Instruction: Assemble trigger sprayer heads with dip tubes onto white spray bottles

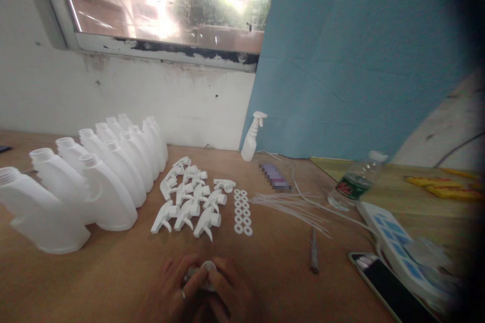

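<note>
Close to me at the bottom centre, my left hand (176, 280) and my right hand (231, 282) meet around a white trigger spray head (208, 266). Fingers of both hands are closed on it and hide most of it; its round end shows between them. My left hand wears a ring. Just beyond the hands, several more white spray heads (186, 212) lie in rows on the brown table (113, 282). Right of these, flat white ring washers (238, 211) are laid out in two columns, with a bundle of thin clear tubes (291, 207) alongside.
Several white empty-looking bottles (113, 186) stand uncapped at left. An assembled spray bottle (250, 141) stands near the wall. On the right are a knife-like tool (314, 252), a phone (390, 282), a power strip (394, 242) with its cable, and a water bottle (354, 184).
</note>
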`<state>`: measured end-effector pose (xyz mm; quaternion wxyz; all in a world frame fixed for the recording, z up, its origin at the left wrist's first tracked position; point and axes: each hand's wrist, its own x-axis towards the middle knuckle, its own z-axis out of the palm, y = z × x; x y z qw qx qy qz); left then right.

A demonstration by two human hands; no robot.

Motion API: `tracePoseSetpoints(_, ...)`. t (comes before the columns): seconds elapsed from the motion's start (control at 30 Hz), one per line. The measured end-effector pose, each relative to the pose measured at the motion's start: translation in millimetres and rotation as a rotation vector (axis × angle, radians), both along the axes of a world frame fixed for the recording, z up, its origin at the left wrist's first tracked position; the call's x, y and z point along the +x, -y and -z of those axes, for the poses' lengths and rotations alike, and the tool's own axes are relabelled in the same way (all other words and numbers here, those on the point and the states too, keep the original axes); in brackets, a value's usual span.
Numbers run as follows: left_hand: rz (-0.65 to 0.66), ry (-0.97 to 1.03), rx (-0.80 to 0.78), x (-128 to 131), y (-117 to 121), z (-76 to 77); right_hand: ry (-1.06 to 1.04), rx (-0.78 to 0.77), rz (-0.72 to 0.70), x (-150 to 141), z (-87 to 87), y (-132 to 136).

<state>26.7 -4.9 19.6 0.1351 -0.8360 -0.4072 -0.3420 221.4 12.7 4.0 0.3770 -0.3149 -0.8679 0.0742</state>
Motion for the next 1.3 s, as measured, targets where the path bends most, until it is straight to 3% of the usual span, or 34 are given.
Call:
tracePoseSetpoints(0.17, -0.005, 0.035, 0.021, 5, -3, 2.0, -0.003, 0.016, 0.056, -1, 1.4, 1)
tracePoseSetpoints(0.4, 0.029, 0.014, 0.014, 2, -2, 9.6, 0.046, -0.016, 0.304, -6, 13.5, 16)
tracePoseSetpoints(0.53, 0.077, 0.005, -0.007, -3, -4, 20.0, 0.050, -0.210, 0.187, -7, -11.1, 17)
tracePoseSetpoints(0.63, 0.063, 0.040, -0.021, -3, -3, 19.0, 0.044, -0.375, 0.026, 4, -39.4, 15)
tracePoseSetpoints(0.7, 0.032, 0.065, -0.004, -2, -1, 15.4, 0.024, -0.413, 0.034, 21, -54.8, 9)
tracePoseSetpoints(0.83, 0.010, 0.083, -0.002, -2, 1, 9.9, 0.079, -0.262, 0.261, 81, -73.5, -37)
tracePoseSetpoints(1.0, -0.030, 0.087, 0.011, -2, 0, 10.6, 0.501, -0.114, 0.584, 177, -81.0, -135)
tracePoseSetpoints(1.13, -0.083, 0.112, -0.017, -1, -2, 15.3, 0.592, -0.120, 0.606, 219, -74.1, -186)
tracePoseSetpoints(1.3, -0.128, 0.091, -0.111, -4, -4, 27.0, 0.655, -0.113, 0.557, 229, -53.9, -204)
